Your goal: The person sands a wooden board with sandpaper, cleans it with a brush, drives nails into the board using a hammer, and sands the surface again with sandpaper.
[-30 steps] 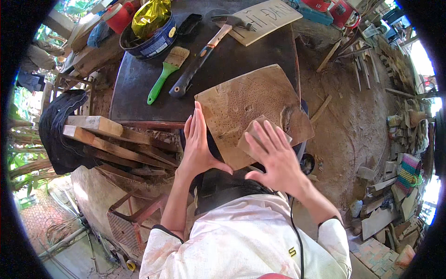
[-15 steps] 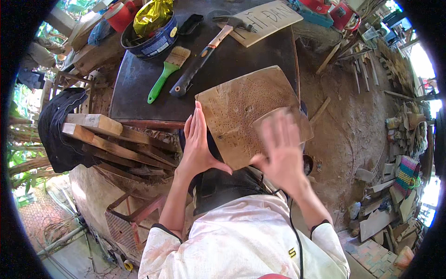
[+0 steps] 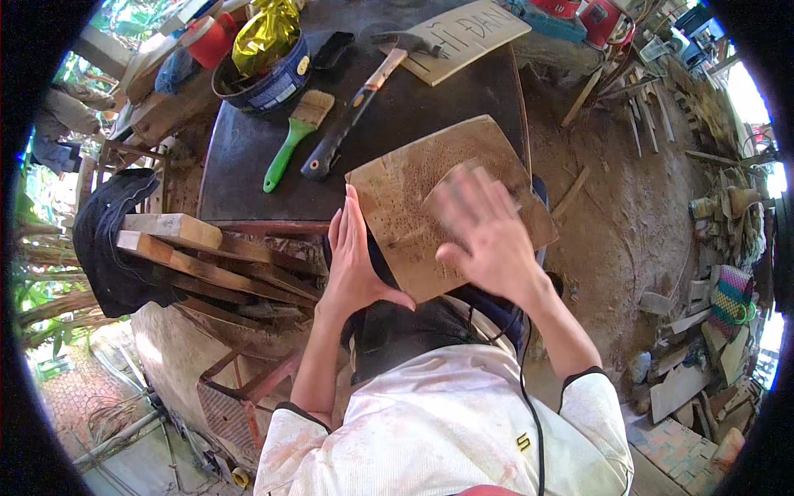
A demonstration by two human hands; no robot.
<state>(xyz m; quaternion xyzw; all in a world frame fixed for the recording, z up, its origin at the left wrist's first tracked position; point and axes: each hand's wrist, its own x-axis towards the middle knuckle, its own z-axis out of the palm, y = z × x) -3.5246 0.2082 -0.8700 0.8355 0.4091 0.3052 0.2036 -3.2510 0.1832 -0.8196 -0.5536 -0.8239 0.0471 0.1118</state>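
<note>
A brown wooden board (image 3: 393, 219), peppered with small dents, lies tilted across my lap and the near table edge. My right hand (image 3: 488, 236) presses flat on it with stretched fingers, slightly blurred. Under those fingers is a thin tan piece that looks like sandpaper (image 3: 438, 194), mostly hidden by the hand. My left hand (image 3: 354, 264) braces the board's left corner, its straight fingers along one edge and its thumb by the lower edge. Beyond the board, a hammer (image 3: 351, 120) and a green-handled paintbrush (image 3: 298, 140) lie on the dark table (image 3: 240, 165).
At the table's far side are a blue round tin (image 3: 277, 91) with gold foil, a black object (image 3: 334, 50) and a lettered board (image 3: 463, 37). Wooden beams (image 3: 190, 236) jut in from the left beside a dark cloth (image 3: 112, 248). Wood scraps (image 3: 678, 393) litter the right.
My right hand and the tan piece beneath it have slid up and to the left across the board. My left hand stays at the corner.
</note>
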